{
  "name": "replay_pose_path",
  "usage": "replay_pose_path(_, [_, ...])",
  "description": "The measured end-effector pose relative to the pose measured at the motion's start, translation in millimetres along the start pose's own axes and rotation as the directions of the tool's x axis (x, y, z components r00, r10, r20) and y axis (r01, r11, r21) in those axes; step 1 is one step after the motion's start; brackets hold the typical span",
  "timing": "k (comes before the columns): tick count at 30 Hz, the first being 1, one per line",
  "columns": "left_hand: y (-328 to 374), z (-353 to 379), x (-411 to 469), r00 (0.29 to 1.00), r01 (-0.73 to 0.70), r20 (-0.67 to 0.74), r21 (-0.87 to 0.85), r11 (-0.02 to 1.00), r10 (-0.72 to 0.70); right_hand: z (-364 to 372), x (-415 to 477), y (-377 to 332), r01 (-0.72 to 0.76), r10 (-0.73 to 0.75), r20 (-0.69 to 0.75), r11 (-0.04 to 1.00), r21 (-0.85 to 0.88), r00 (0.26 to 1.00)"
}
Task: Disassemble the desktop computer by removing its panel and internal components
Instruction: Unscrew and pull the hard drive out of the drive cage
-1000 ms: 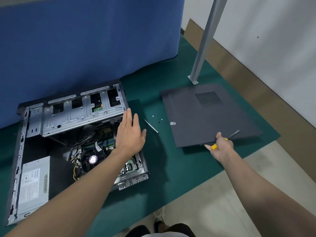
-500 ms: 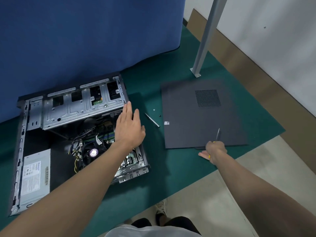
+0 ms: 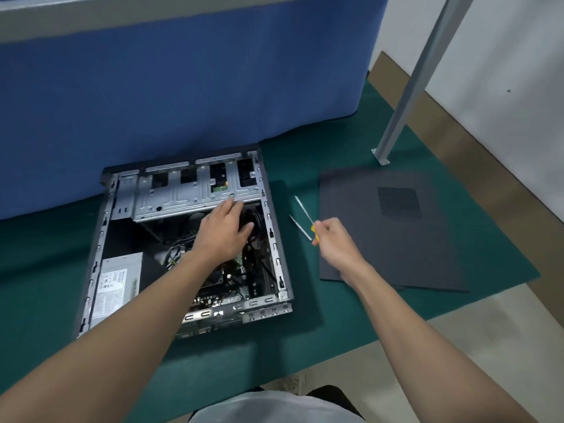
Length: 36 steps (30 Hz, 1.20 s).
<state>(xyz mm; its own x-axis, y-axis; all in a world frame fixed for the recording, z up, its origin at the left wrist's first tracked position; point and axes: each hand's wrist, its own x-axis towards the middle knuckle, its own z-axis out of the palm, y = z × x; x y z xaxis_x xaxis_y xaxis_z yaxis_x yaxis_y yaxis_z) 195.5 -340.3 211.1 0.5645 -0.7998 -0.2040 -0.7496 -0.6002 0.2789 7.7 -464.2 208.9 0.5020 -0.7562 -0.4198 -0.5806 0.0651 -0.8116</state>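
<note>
The open computer case (image 3: 276, 254) lies flat on the green mat, its motherboard, cables and silver drive cage (image 3: 189, 196) exposed. A grey power supply (image 3: 117, 282) sits in its near-left corner. My left hand (image 3: 224, 232) reaches inside with fingers extended, resting over the cables just below the drive cage. My right hand (image 3: 334, 236) grips a yellow-handled screwdriver (image 3: 305, 213), its shaft pointing away, between the case and the panel. The removed dark side panel (image 3: 387, 236) lies flat on the mat to the right.
A second thin metal tool (image 3: 300, 228) lies on the green mat (image 3: 305, 325) beside the case. A blue partition (image 3: 183, 87) stands behind the case. A grey metal post (image 3: 409, 99) is bolted down at the back right. The mat's near edge meets the pale floor.
My right hand left the panel's near edge and moved left with the screwdriver toward the case. My left hand moved from the case's right side deeper inside, near the drive cage.
</note>
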Motion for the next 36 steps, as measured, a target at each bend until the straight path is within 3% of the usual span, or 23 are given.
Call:
replay_pose_path(5, [-39,-21,11,0.998,0.064,0.010,-0.122,0.990,-0.063,17,11,-59,0.256,-0.271,-0.061,0.949,-0.183,0.961])
replay_pose_path(12, [-69,-29,31,0.995,0.000,0.099,0.001,1.000,0.000,29,36,-112,0.321,-0.377,-0.207,0.911,-0.261,0.903])
replay_pose_path(16, [-81,-30,41,0.991,-0.033,0.134,0.085,0.996,0.021,36,51,-128,0.337,-0.433,-0.134,0.831,-0.442,0.891])
replay_pose_path(24, [-89,-30,48,0.981,0.016,0.192,0.009,1.000,-0.017,38,65,-139,0.366,-0.463,0.045,0.633,-0.682,0.885])
replay_pose_path(33, [-58,-20,57,0.975,0.120,0.189,0.000,0.993,-0.118,27,83,-150,0.428,-0.480,0.162,0.518,-0.741,0.862])
replay_pose_path(36, [-48,-16,60,0.975,0.127,0.185,0.001,0.992,-0.125,18,88,-149,0.447,-0.485,0.173,0.533,-0.718,0.857])
